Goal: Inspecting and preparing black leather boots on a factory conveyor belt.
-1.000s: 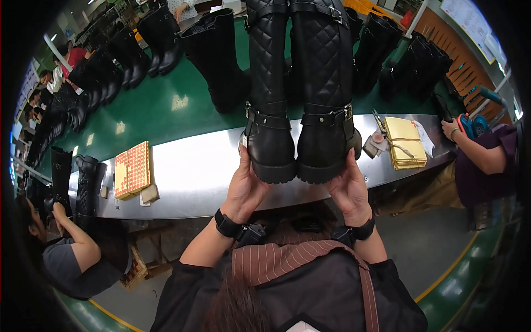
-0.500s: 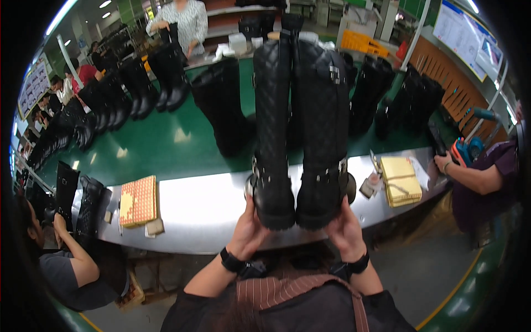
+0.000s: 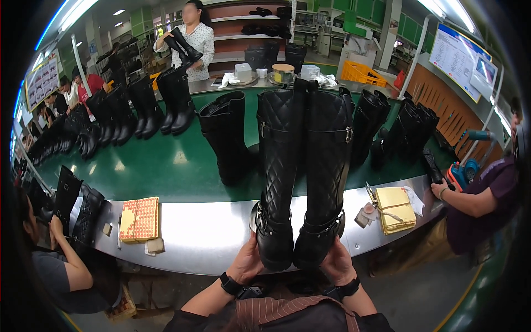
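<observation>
A pair of tall black boots stands upright in front of me, quilted on the shafts, with buckled straps near the top and at the ankle. My left hand (image 3: 246, 263) grips the left black boot (image 3: 278, 166) low down by the foot. The foot of the right black boot (image 3: 323, 171) is held by my right hand (image 3: 337, 263), with the fingers partly hidden. Both boots are at the near edge of the metal strip (image 3: 193, 221), their lower ends projecting past it. Just behind the pair, another tall black boot (image 3: 225, 133) stands on the green table (image 3: 166, 180).
A stack of red-patterned cards (image 3: 139, 219) lies left, a yellow paper stack (image 3: 395, 207) with scissors right. More black boots (image 3: 176, 105) line the table. A worker's hand (image 3: 440, 189) is at right, a worker's arm (image 3: 77, 265) at left; another person (image 3: 196, 44) stands across.
The boot pair sits lower in the picture and tilts a little more, its shaft tops closer together. The whole view has shifted upward. The person across now holds a pair of boots raised.
</observation>
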`<control>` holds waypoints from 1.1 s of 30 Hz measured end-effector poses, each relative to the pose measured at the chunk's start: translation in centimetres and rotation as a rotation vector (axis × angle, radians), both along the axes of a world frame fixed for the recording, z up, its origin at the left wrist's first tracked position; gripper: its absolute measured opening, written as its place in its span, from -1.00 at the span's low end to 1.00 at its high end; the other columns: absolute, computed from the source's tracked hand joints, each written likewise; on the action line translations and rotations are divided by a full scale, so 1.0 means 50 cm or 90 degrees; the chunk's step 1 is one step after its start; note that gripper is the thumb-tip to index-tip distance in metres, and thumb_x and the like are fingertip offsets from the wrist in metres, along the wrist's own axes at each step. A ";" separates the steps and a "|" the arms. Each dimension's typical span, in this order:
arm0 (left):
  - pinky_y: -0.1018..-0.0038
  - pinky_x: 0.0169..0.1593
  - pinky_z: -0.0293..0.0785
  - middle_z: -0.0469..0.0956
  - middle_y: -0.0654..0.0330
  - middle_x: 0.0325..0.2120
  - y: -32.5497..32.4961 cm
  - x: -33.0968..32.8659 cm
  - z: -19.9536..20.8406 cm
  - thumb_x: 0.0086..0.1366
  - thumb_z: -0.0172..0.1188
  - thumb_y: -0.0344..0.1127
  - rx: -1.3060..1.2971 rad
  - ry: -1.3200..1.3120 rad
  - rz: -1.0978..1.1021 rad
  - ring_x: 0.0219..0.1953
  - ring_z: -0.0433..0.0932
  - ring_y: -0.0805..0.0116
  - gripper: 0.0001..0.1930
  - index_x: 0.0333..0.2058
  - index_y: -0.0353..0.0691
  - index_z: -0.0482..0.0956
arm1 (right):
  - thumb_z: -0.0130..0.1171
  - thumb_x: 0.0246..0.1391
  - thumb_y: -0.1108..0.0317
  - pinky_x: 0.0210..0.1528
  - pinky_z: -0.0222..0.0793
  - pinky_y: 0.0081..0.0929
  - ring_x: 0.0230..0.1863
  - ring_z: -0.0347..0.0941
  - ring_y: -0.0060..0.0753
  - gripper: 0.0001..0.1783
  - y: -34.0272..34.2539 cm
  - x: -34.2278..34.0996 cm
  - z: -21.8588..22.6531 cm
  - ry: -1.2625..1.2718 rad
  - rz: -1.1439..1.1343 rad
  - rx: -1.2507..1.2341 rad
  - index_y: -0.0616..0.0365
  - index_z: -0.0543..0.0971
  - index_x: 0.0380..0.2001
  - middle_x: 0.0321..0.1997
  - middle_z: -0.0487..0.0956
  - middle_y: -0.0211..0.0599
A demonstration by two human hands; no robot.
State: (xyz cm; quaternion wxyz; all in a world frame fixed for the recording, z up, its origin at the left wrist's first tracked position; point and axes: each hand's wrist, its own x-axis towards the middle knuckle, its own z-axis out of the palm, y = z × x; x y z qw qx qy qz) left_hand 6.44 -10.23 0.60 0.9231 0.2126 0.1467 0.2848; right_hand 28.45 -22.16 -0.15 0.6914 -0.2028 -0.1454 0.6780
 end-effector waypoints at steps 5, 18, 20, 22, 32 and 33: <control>0.17 0.33 0.21 0.31 0.10 0.22 0.003 -0.020 0.015 0.38 -0.17 0.21 -0.014 0.004 0.050 0.24 0.33 0.18 -0.30 0.30 -0.17 0.15 | -0.06 0.31 0.09 0.37 0.09 -0.07 0.31 0.25 -0.12 -0.47 -0.013 -0.003 0.013 -0.059 -0.087 0.001 0.09 0.31 0.24 0.30 0.36 -0.23; 0.18 0.32 0.22 0.29 0.06 0.24 0.008 -0.118 0.027 0.44 -0.18 0.13 0.016 0.066 0.085 0.26 0.31 0.17 -0.35 0.31 -0.20 0.11 | 0.16 0.15 0.39 -0.43 0.42 -0.61 -0.49 0.51 -0.57 -0.73 0.001 0.083 0.300 -1.090 -0.417 -0.110 0.26 0.57 -0.10 -0.39 0.61 -0.24; 0.16 0.30 0.26 0.28 0.04 0.24 0.002 -0.113 0.031 0.43 -0.17 0.15 0.023 0.097 0.083 0.24 0.34 0.15 -0.33 0.31 -0.20 0.10 | 0.12 0.19 0.40 -0.37 0.40 -0.66 -0.48 0.50 -0.61 -0.62 0.054 0.093 0.371 -1.005 -0.457 0.110 0.27 0.46 0.07 -0.30 0.61 -0.24; 0.15 0.28 0.28 0.29 0.04 0.24 0.001 -0.104 0.030 0.42 -0.15 0.14 0.002 0.083 0.038 0.23 0.35 0.15 -0.34 0.31 -0.20 0.10 | 0.09 0.24 0.36 -0.35 0.38 -0.68 -0.47 0.49 -0.63 -0.58 0.123 0.100 0.420 -0.944 -0.398 0.199 0.26 0.41 0.13 -0.25 0.59 -0.26; 0.35 0.19 0.43 0.34 0.14 0.19 0.012 -0.111 -0.023 0.38 0.10 -0.14 -0.039 -0.058 0.101 0.15 0.43 0.35 -0.30 0.34 -0.09 -0.08 | 0.08 0.25 0.33 -0.45 0.25 -0.70 -0.47 0.37 -0.64 -0.78 0.210 0.074 0.436 -1.002 -0.383 0.202 0.24 0.52 -0.13 -0.40 0.52 -0.46; 0.36 0.17 0.44 0.34 0.15 0.19 0.014 -0.113 -0.026 0.38 0.11 -0.14 -0.051 -0.046 0.092 0.14 0.44 0.35 -0.29 0.34 -0.07 -0.09 | 0.13 0.21 0.40 -0.33 0.36 -0.63 -0.40 0.45 -0.50 -0.84 0.202 0.081 0.434 -1.047 -0.393 0.141 0.25 0.55 -0.19 -0.36 0.57 -0.38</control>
